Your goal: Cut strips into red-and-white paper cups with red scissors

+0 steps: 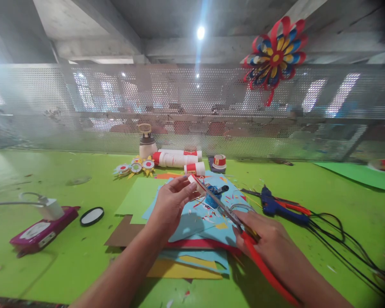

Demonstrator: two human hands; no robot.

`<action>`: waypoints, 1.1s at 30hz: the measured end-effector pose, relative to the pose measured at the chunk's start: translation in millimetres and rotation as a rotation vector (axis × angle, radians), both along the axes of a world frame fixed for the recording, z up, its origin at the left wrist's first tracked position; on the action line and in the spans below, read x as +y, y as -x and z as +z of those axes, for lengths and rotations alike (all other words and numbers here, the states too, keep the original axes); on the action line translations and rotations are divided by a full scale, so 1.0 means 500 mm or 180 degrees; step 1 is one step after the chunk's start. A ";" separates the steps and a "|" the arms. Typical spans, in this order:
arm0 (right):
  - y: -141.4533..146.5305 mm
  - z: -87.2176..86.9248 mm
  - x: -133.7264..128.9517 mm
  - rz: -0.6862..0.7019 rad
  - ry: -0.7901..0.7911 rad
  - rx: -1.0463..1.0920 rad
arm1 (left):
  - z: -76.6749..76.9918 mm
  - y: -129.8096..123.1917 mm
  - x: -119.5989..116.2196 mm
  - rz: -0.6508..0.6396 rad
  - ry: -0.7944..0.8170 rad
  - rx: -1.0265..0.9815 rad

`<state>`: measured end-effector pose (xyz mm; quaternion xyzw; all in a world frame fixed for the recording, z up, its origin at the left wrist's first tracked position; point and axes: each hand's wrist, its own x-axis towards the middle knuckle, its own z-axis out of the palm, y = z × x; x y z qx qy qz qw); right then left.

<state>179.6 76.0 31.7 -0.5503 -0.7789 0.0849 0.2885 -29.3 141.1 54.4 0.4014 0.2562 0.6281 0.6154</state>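
My left hand (171, 203) is closed on a white piece with a red edge (194, 182), which looks like part of a paper cup. In my right hand (259, 235) is a pair of scissors (231, 216) with red handles, its blades reaching up and left to the piece. Whether the blades are biting into it I cannot tell. Behind the blades stands a small blue pot (212, 197) with a black marker-like stick (223, 189) lying across its top. Under both hands lie light blue sheets (192, 220) strewn with red, yellow and white scraps.
Stacked paper cups (176, 159), flower-shaped crafts (135, 166) and a spray bottle (147, 143) stand at the back. A blue glue gun (277, 207) with black cords lies right. A purple power strip (45, 229) and a round black-rimmed lid (92, 216) lie left. A perforated screen (122, 111) bounds the table.
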 end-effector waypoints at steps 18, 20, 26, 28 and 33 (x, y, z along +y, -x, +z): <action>-0.004 0.005 0.000 -0.0012 0.0006 -0.0196 | 0.001 0.001 0.000 0.0188 -0.0127 0.0253; -0.004 0.002 0.001 -0.0055 -0.0021 -0.0233 | 0.000 0.001 0.000 0.0194 -0.0138 0.0293; -0.008 -0.005 0.003 -0.0084 -0.0053 -0.0235 | -0.002 0.001 0.000 0.0180 -0.0140 0.0330; -0.008 -0.004 0.004 -0.0062 -0.0067 -0.0215 | -0.003 0.001 0.000 0.0186 -0.0150 0.0331; -0.008 -0.004 0.005 -0.0030 -0.0022 -0.0219 | -0.004 0.001 0.000 0.0201 -0.0157 0.0351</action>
